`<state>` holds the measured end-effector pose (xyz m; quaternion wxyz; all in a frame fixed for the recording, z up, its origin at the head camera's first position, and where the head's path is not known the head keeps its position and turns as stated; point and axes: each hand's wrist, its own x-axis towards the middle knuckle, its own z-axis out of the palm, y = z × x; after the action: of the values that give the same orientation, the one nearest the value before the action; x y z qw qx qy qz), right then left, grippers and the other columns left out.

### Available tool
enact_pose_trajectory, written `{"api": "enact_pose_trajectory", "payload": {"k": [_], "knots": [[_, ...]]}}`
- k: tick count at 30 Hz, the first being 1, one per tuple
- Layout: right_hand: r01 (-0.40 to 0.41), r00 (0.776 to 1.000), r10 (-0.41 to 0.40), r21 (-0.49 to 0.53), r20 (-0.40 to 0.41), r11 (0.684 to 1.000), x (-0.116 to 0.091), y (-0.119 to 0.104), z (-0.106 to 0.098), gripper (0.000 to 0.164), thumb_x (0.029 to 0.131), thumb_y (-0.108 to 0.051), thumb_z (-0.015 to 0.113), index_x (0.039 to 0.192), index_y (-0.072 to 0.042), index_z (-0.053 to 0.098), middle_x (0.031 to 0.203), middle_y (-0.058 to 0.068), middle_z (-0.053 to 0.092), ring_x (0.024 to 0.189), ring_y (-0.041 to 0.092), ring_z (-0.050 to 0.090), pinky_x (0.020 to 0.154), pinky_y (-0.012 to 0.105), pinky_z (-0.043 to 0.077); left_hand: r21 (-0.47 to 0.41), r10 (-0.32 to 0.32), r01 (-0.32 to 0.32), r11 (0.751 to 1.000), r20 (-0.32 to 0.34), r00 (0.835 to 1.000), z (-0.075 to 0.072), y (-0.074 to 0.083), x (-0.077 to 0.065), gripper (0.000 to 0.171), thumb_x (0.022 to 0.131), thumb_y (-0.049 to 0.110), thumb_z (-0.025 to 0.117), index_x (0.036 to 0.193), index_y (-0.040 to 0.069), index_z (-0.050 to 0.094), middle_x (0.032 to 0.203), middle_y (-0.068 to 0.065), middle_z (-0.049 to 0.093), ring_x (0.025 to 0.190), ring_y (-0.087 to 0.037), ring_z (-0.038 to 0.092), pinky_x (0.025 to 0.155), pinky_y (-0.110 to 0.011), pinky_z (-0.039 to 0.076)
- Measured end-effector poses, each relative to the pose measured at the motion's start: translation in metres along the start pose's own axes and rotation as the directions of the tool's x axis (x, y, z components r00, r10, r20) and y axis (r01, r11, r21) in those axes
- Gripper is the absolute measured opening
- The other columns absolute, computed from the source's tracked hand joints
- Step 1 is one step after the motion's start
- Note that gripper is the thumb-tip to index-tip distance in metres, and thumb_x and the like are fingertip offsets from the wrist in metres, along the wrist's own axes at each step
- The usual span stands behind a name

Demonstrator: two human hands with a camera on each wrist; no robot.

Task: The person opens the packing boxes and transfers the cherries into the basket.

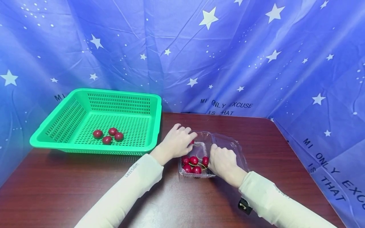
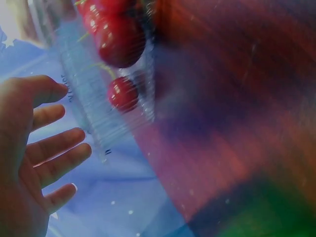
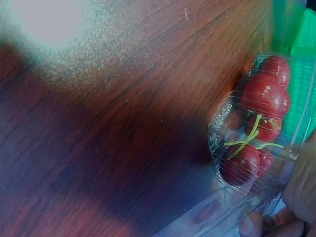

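A clear plastic box with several red cherries and green stems stands on the table. Its hinged lid lies folded out to the right. My right hand grips the box's right wall, its fingers curled over the edge beside the cherries. Over the box's left rear side is my left hand. In the left wrist view that hand's fingers are spread, with nothing between them. One cherry lies apart from the clustered ones there, behind the clear wall.
A green plastic basket stands left of the box, with several cherries on its slotted floor. Both rest on a brown wood-grain table. A blue curtain with stars hangs behind the table and along its sides.
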<state>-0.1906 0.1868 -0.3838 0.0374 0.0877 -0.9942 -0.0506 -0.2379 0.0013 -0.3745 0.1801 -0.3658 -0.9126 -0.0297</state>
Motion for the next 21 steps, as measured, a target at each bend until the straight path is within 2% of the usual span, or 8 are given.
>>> {"api": "enact_pose_trajectory", "payload": {"k": [9, 16, 21], "knots": [[0.005, 1.000, -0.005, -0.006, -0.012, 1.000, 0.000, -0.001, 0.001, 0.031, 0.073, -0.024, 0.069, 0.078, 0.000, 0.051, 0.069, 0.021, 0.068, 0.061, 0.039, 0.065, 0.049, 0.050, 0.052, 0.018, -0.025, 0.023, 1.000, 0.111, 0.994, 0.020, 0.009, 0.003, 0.025, 0.085, 0.031, 0.064, 0.106, 0.018, 0.067, 0.102, -0.004, 0.072, 0.094, -0.022, 0.066, 0.093, -0.041, 0.045], [0.003, 1.000, -0.003, -0.005, -0.013, 1.000, 0.000, -0.001, 0.002, 0.027, 0.073, -0.021, 0.068, 0.077, -0.001, 0.050, 0.068, 0.021, 0.068, 0.060, 0.039, 0.065, 0.048, 0.050, 0.052, 0.039, -0.041, 0.040, 0.998, 0.037, 0.998, 0.025, 0.011, 0.006, 0.017, 0.085, 0.027, 0.063, 0.096, 0.016, 0.070, 0.095, -0.003, 0.072, 0.087, -0.023, 0.067, 0.088, -0.039, 0.047], [-0.003, 1.000, 0.003, -0.005, -0.005, 1.000, 0.000, -0.001, 0.002, 0.028, 0.072, -0.022, 0.068, 0.078, 0.000, 0.051, 0.069, 0.021, 0.068, 0.062, 0.039, 0.065, 0.049, 0.050, 0.052, 0.042, -0.056, 0.053, 0.998, 0.077, 0.995, 0.025, 0.011, 0.009, 0.018, 0.086, 0.025, 0.062, 0.099, 0.016, 0.070, 0.098, -0.004, 0.072, 0.089, -0.023, 0.067, 0.089, -0.040, 0.046]]}}
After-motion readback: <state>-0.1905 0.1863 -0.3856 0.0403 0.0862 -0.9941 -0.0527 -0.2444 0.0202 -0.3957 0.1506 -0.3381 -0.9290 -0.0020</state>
